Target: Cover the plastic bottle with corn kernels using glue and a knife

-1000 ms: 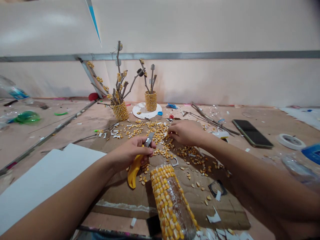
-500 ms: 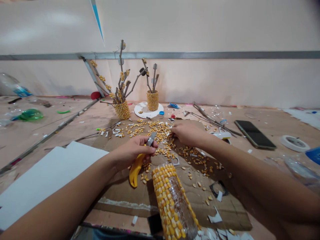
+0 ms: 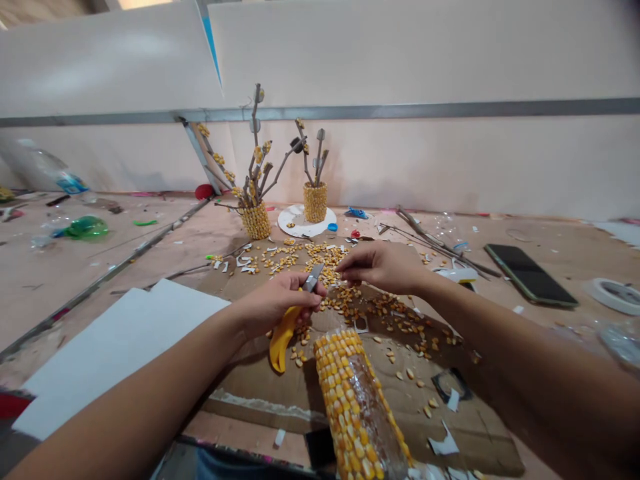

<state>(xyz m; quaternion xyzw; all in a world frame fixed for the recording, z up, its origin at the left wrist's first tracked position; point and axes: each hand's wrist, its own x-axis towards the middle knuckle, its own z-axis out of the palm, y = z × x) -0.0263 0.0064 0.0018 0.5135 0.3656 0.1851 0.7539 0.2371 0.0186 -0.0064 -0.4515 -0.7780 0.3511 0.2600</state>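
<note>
Left of centre, my left hand [image 3: 273, 300] wraps its fingers round a yellow-handled knife [image 3: 283, 341]; loose kernels [image 3: 327, 256] lie mid-frame, the kernel-covered cylinder [image 3: 343, 407] bottom centre. Right of centre, my right hand [image 3: 389, 267] bunches its fingertips; whether they pinch a kernel, I cannot tell.

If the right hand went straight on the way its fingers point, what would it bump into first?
The right hand would probably meet the loose corn kernels on the cardboard first; whether its fingers touch any now is hard to tell.
</note>
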